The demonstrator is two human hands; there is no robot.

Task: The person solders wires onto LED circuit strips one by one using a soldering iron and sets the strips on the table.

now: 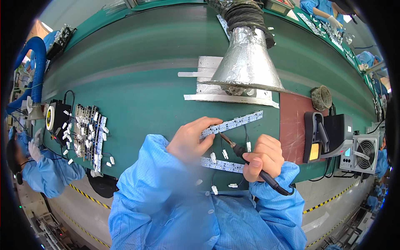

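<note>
My left hand (191, 138) pinches the left end of a narrow white circuit board strip (243, 120) between thumb and fingers. The strip slants up to the right over the green table. In my right hand (263, 158) is a soldering iron (238, 150), gripped by its black handle with the cable trailing past my wrist. Its tip points up and left, at the strip's lower edge close to my left thumb; whether it touches cannot be told. Thin wires with white connectors (225, 154) hang below the strip. A second circuit board strip (221, 164) lies nearer to me, partly hidden by my hands.
A silver fume hood (250, 58) stands over a white plate ahead. On the right are a reddish mat (293, 125), an iron stand (313, 139), a round pot (321, 98) and a fan unit (365, 153). Several wired strips (100, 141) lie left, near a co-worker's blue sleeve (54, 175).
</note>
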